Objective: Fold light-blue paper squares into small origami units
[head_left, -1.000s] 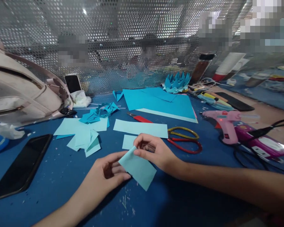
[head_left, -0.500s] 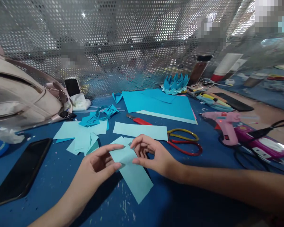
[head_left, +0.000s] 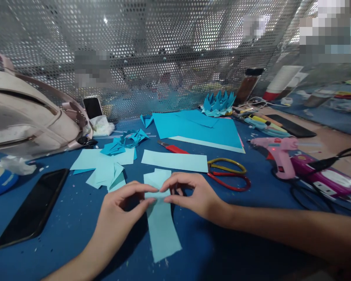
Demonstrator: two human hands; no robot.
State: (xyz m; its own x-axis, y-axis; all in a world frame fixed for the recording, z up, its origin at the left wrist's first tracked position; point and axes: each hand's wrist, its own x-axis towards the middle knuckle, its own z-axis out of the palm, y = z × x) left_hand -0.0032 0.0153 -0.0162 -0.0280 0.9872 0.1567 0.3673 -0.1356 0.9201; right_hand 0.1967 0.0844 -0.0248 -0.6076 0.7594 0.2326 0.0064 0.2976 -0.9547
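A light blue paper strip (head_left: pixel 162 230) lies lengthwise before me, its middle pinched up into a crosswise ridge. My left hand (head_left: pixel 125 210) grips that ridge between thumb and forefinger from the left. From the right, my right hand (head_left: pixel 193 195) pinches the same ridge, the fingertips of both hands almost meeting. Just beyond, another pale blue strip (head_left: pixel 174 160) rests over the scissors (head_left: pixel 228 166), whose yellow and red handles stick out to the right. Left of the hands is a pile of pale blue paper pieces (head_left: pixel 105 173).
Behind are blue paper sheets (head_left: pixel 199 128) and a folded blue paper crown shape (head_left: pixel 218 104). A pink glue gun (head_left: pixel 282 156) and a purple device (head_left: pixel 324 177) with cables lie right. On the left are a phone (head_left: pixel 32 208) and a pale bag (head_left: pixel 26 113).
The paper strip has turned straighter towards me. My hands have come closer together, and both now pinch a ridge across its middle.
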